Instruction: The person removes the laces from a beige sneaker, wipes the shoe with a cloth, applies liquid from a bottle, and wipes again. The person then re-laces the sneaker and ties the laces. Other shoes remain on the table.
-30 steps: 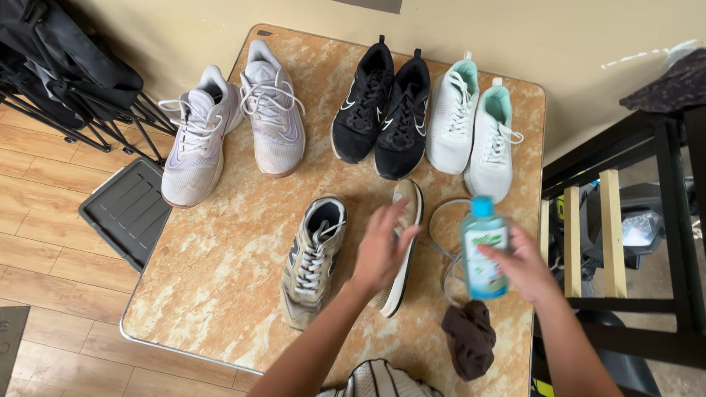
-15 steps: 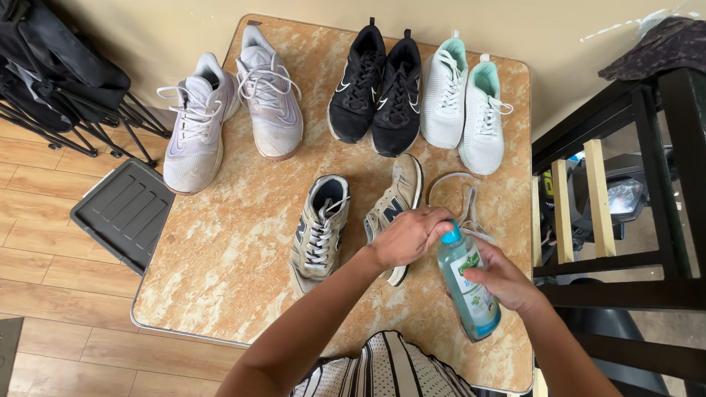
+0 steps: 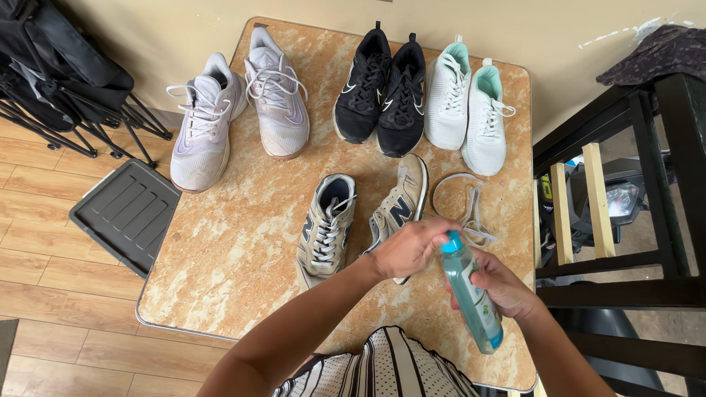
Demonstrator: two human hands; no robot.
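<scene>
Head view looks down on a marbled tan table point(image 3: 233, 257) with the person's 2 hands meeting over its near right part. The right hand point(image 3: 500, 283) is wrapped around the body of a clear bottle point(image 3: 471, 300) of bluish-green liquid, held tilted above the tabletop with its blue cap point(image 3: 451, 243) pointing up and away. The left hand point(image 3: 410, 247) is closed over that cap, fingertips pinched on it, so both hands are gripping the same bottle, 1 at each end.

The bottle looks like thin, smooth plastic, mostly full, so it should feel moderately light but bottom-weighted, with liquid that shifts as it tips. The label band around the middle probably gives better purchase than the bare plastic, and the body will likely give a little under a hard squeeze; the mid-body is the sound place to hold, with the small ribbed-looking cap taken by the fingertips. Whether the cap is tight or loose cannot be told.

Just beyond the hands lie 2 worn beige sneakers point(image 3: 326, 230), 1 of them on its side, and a loose grey shoelace point(image 3: 466, 212). Farther back stand a lavender pair point(image 3: 238, 116), a black pair point(image 3: 380, 94) and a white pair with mint lining point(image 3: 467, 105)
</scene>
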